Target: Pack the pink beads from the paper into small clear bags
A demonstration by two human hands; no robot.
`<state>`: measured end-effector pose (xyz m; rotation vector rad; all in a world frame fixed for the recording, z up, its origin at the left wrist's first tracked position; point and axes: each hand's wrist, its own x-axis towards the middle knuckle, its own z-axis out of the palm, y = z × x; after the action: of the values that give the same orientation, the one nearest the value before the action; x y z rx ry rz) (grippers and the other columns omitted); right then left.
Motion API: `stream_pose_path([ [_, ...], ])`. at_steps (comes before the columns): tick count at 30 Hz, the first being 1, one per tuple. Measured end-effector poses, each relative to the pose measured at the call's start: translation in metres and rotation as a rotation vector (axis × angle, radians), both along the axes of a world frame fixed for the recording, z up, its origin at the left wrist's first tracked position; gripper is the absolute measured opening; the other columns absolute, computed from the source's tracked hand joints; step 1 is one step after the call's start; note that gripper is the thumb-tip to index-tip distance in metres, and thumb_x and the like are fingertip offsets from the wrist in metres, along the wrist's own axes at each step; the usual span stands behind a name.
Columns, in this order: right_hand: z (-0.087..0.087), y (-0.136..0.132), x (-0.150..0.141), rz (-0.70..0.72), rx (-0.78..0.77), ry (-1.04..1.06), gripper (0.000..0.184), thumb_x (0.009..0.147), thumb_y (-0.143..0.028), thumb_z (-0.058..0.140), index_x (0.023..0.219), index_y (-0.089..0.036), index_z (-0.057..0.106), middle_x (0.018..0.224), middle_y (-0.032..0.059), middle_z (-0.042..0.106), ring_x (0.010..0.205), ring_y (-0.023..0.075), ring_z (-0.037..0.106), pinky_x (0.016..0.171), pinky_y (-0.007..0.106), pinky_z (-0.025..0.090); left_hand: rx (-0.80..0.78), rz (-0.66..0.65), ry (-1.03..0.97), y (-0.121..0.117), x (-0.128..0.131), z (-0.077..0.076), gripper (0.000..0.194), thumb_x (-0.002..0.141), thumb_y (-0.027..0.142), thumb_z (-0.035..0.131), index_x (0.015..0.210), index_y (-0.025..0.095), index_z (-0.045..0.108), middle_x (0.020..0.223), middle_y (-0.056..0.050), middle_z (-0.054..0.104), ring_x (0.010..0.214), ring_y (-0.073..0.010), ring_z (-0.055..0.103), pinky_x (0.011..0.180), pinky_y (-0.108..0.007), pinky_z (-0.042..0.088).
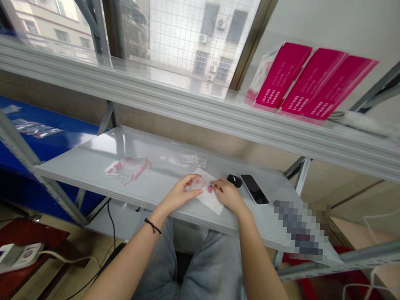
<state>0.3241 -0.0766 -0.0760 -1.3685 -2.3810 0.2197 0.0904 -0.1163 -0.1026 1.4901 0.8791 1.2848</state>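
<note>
My left hand [181,194] pinches a small clear plastic bag [197,183] with a red line along its edge. Beneath it lies a sheet of white paper [216,204], and small pink pieces [210,188] sit on the paper in a little cluster. Reaching in from the right, my right hand [229,193] has its fingers bent together at the cluster; whatever they grip is too small to tell. To the left is a pile of clear bags with red edges [127,169]. Several small white-printed packets [193,159] rest behind the paper.
A black case [234,180] and a phone [254,189] lie beyond my right hand. Above runs a shelf [177,90] bearing deep pink boxes [312,82]. A blue table [73,126] with packets stands left. A power strip [14,258] rests on a red stool [40,241].
</note>
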Motion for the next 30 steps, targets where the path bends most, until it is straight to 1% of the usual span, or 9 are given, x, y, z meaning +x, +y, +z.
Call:
stream_pose_path([
  [5,0.0,0.003,-0.001,0.018,-0.008,-0.029,0.032,0.095,-0.016,0.05,0.111,-0.021,0.077,0.108,0.0082,0.073,0.097,0.0202,0.067,0.09,0.028,0.046,0.0,-0.002,0.004,-0.001,0.0,0.001,0.052,0.08,0.041,0.079,0.126,0.022,0.064,0.129,-0.01,0.067,0.12,-0.0291,0.06,0.105,-0.041,0.044],
  [12,0.002,0.004,0.006,-0.001,0.01,-0.055,0.023,0.094,-0.021,0.054,0.1,-0.018,0.077,0.102,0.0098,0.072,0.092,0.0214,0.066,0.087,0.03,0.046,0.005,0.016,0.012,-0.004,0.0,0.003,0.051,0.081,0.042,0.078,0.126,0.023,0.064,0.125,-0.009,0.069,0.116,-0.0284,0.062,0.102,-0.04,0.046],
  [17,0.006,0.005,0.009,0.076,-0.004,-0.044,0.023,0.094,-0.021,0.056,0.105,-0.019,0.076,0.107,0.0093,0.072,0.095,0.021,0.066,0.09,0.03,0.046,0.009,0.022,0.017,-0.005,-0.001,0.004,0.051,0.081,0.043,0.078,0.125,0.023,0.065,0.124,-0.009,0.069,0.114,-0.0279,0.062,0.101,-0.039,0.046],
  [22,0.007,0.009,0.007,0.149,-0.032,-0.025,0.024,0.093,-0.017,0.055,0.101,-0.02,0.077,0.105,0.0078,0.074,0.097,0.0202,0.067,0.091,0.029,0.046,0.018,0.032,0.014,-0.003,-0.001,0.003,0.05,0.081,0.042,0.078,0.124,0.023,0.065,0.124,-0.009,0.069,0.115,-0.0281,0.061,0.102,-0.04,0.045],
  [26,0.006,0.012,0.006,0.144,-0.047,-0.005,0.024,0.092,-0.015,0.054,0.098,-0.019,0.077,0.103,0.0081,0.074,0.095,0.02,0.067,0.089,0.03,0.047,0.013,0.037,0.011,-0.003,0.0,0.001,0.049,0.08,0.041,0.078,0.124,0.023,0.066,0.125,-0.008,0.069,0.114,-0.0279,0.062,0.102,-0.039,0.045],
  [30,0.006,0.013,0.006,0.129,-0.062,0.005,0.022,0.091,-0.016,0.056,0.097,-0.019,0.076,0.102,0.0085,0.074,0.092,0.02,0.067,0.087,0.03,0.047,0.02,0.032,0.014,-0.004,-0.001,0.002,0.048,0.08,0.04,0.078,0.124,0.023,0.065,0.125,-0.008,0.069,0.116,-0.0281,0.062,0.102,-0.039,0.045],
])
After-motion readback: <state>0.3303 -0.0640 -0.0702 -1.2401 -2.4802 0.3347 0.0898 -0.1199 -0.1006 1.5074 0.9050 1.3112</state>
